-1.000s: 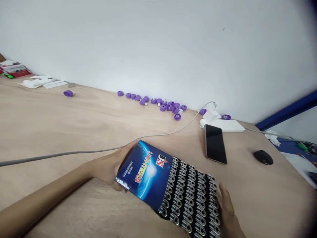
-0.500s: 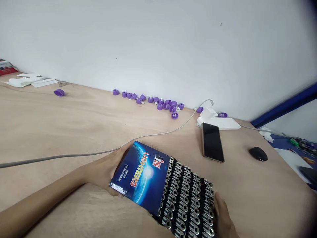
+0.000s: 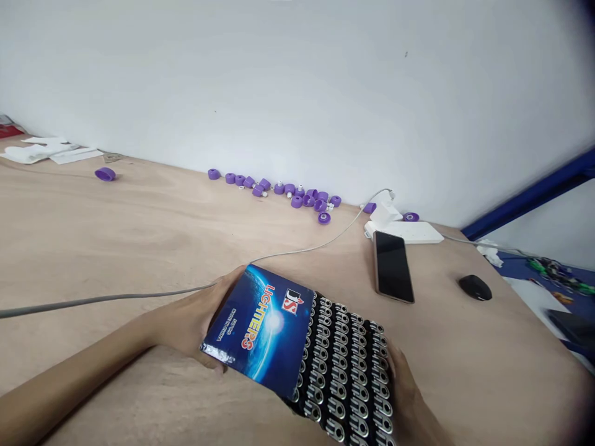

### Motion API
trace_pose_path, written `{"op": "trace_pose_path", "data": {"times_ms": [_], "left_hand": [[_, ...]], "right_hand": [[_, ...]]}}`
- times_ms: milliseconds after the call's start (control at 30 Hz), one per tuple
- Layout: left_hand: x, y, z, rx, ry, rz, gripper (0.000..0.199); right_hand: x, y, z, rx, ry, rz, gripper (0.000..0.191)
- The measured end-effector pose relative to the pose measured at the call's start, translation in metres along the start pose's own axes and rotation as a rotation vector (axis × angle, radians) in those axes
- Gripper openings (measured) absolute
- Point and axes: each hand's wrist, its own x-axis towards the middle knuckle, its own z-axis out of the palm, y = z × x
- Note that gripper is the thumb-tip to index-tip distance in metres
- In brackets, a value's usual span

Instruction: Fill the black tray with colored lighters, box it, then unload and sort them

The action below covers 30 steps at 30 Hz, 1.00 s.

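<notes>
A blue box (image 3: 264, 328) printed "LIGHTERS" is tilted above the wooden table. My left hand (image 3: 199, 328) grips its left end, with the fingers mostly hidden behind it. Out of the box's right side extends a block of lighters (image 3: 346, 365) in several rows, silver metal tops facing me. My right hand (image 3: 404, 378) is pressed against the right side of the block, its lower fingers hidden.
Several purple caps (image 3: 296, 202) lie along the wall. A grey cable (image 3: 111, 298) crosses the table (image 3: 139, 235) behind the box to a white power strip (image 3: 418, 233). A phone (image 3: 393, 266) and a black mouse (image 3: 475, 287) rest at the right; papers (image 3: 41, 152) lie far left.
The view has shifted slightly. My right hand has moved left and a little up with the lighter block, which sits slightly closer to the box; my left hand keeps its grip.
</notes>
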Motion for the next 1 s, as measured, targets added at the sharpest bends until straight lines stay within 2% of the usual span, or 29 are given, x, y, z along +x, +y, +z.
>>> {"op": "trace_pose_path", "data": {"times_ms": [167, 333, 467, 600, 800, 1000], "left_hand": [[-0.002, -0.004, 0.000, 0.033, -0.005, -0.034, 0.152], [-0.003, -0.005, -0.004, 0.062, -0.022, -0.062, 0.150], [0.002, 0.001, -0.008, 0.054, -0.021, -0.026, 0.142], [0.003, 0.004, -0.010, 0.042, -0.019, -0.041, 0.137], [-0.002, -0.006, -0.007, 0.081, -0.010, -0.051, 0.148], [-0.003, -0.007, -0.008, 0.071, -0.023, -0.070, 0.147]], "right_hand": [[0.009, -0.021, -0.007, 0.002, -0.015, -0.045, 0.144], [0.018, -0.030, -0.007, 0.064, -0.005, -0.009, 0.137], [0.025, -0.029, -0.012, 0.108, -0.040, 0.044, 0.137], [0.029, -0.026, -0.016, 0.127, -0.054, 0.011, 0.133], [0.026, -0.034, -0.007, 0.107, -0.014, 0.033, 0.135], [0.015, -0.036, 0.005, 0.049, 0.045, 0.023, 0.137]]}}
